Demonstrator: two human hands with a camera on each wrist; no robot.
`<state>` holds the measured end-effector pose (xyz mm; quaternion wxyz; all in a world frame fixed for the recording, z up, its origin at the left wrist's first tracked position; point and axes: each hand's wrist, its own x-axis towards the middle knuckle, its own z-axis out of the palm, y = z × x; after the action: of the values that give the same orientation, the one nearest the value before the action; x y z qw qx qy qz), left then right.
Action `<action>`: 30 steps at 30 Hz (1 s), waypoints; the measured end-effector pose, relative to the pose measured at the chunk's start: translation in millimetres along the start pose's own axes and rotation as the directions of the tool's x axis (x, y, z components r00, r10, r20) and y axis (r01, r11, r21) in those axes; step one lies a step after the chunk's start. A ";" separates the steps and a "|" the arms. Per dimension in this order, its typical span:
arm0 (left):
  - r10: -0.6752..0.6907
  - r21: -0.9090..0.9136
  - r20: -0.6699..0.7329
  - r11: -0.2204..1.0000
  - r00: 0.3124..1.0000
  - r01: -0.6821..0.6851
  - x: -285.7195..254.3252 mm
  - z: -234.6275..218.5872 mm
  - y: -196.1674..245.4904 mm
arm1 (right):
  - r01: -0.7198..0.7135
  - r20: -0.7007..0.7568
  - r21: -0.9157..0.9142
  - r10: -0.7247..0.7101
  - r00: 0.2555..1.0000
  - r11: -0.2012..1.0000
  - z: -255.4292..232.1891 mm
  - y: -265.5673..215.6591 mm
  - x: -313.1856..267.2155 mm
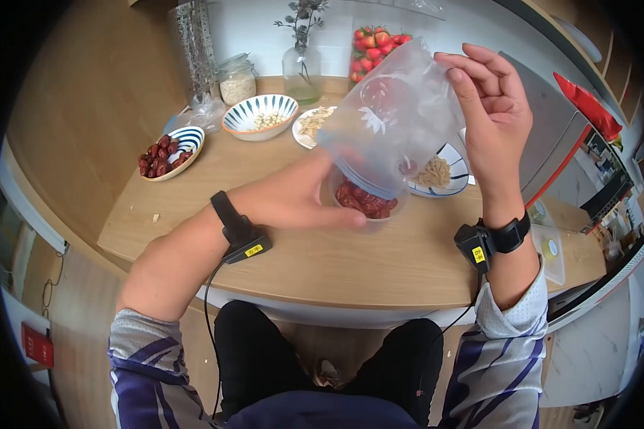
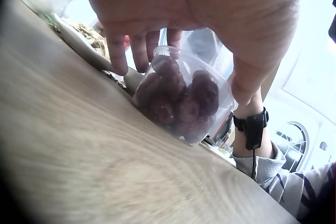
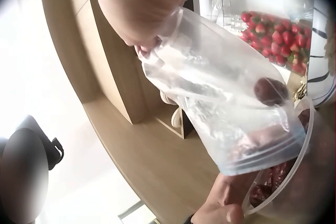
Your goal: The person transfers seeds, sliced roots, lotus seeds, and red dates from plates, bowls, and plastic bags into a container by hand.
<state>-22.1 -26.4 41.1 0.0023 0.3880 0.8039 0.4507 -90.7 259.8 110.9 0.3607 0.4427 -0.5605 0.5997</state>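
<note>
A clear round tub (image 1: 372,224) holding dark red dates (image 1: 363,201) stands near the table's middle. My left hand (image 1: 297,191) grips it, thumb in front and fingers round the far side; the left wrist view shows thumb and fingers at opposite sides of the tub (image 2: 227,91). Above it my right hand (image 1: 499,107) pinches the raised end of a clear zip bag (image 1: 383,107) between thumb and fingers. The bag slants downward, its blue-edged mouth at the tub's opening. In the right wrist view one date (image 3: 271,91) lies inside the bag.
Behind are a bowl of dates (image 1: 162,159), a striped bowl (image 1: 240,129) with pale pieces, a white plate (image 1: 302,139) and a blue-rimmed dish (image 1: 447,189). A glass jar (image 1: 237,80) and a vase (image 1: 301,75) stand further back. A clear container (image 1: 551,261) lies right.
</note>
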 end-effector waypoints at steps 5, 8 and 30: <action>0.031 0.090 -0.018 0.996 0.999 -0.029 -2.3 -0.4 0.6 | -0.060 0.045 0.061 0.057 0.997 0.996 8.5 0.2 -2.8; 0.054 0.016 0.057 0.998 0.997 -0.055 1.1 2.9 -10.8 | -0.078 0.017 0.109 0.076 0.997 0.991 15.9 1.2 -5.8; -0.005 0.103 -0.045 0.995 0.999 0.009 1.7 6.1 -13.8 | -0.060 -0.448 -0.471 -0.180 0.876 0.880 -76.4 79.0 6.7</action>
<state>-29.7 -25.0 28.0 -0.0341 0.3746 0.8274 0.4170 -176.1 326.3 90.8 0.6034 0.1973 -0.5677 0.5240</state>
